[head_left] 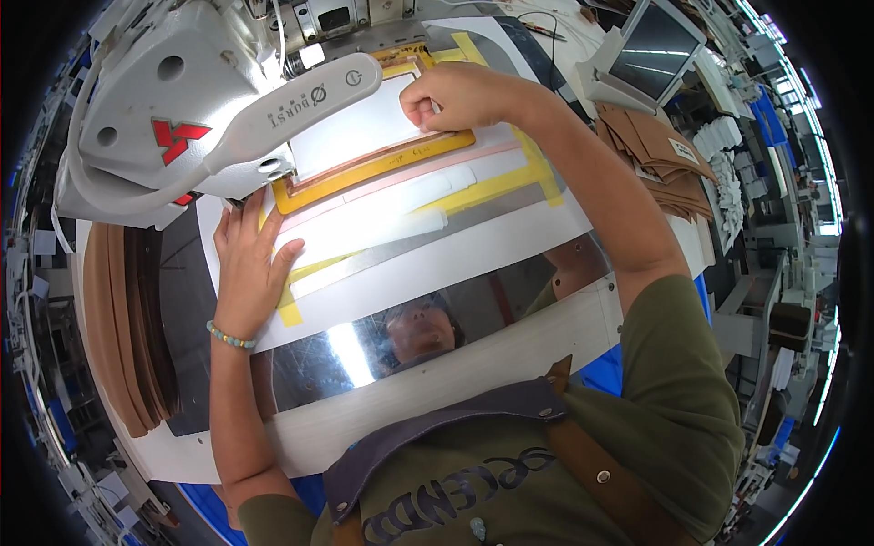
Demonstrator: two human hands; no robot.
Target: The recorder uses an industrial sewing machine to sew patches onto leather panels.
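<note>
My left hand [250,264] lies spread on a white sheet [355,314], its fingertips by the near left corner of a yellow rectangular frame [373,173]. Inside that frame is a plain white panel [350,132]. My right hand [460,96] is over the frame's right end, fingers curled into a pinch; whatever they may hold is hidden. Yellow tape strips [496,182] and a grey strip [464,223] run across the white sheet on the near side of the frame. The white sewing machine head [150,100] stands at the frame's left, partly covering it.
A grey lamp [309,96] on a bent neck reaches over the work. Stacked brown pieces lie at the left [118,318], and more brown pieces [651,155] at the right. A screen [646,50] stands at the far right. A shiny metal plate [437,328] borders the near table edge.
</note>
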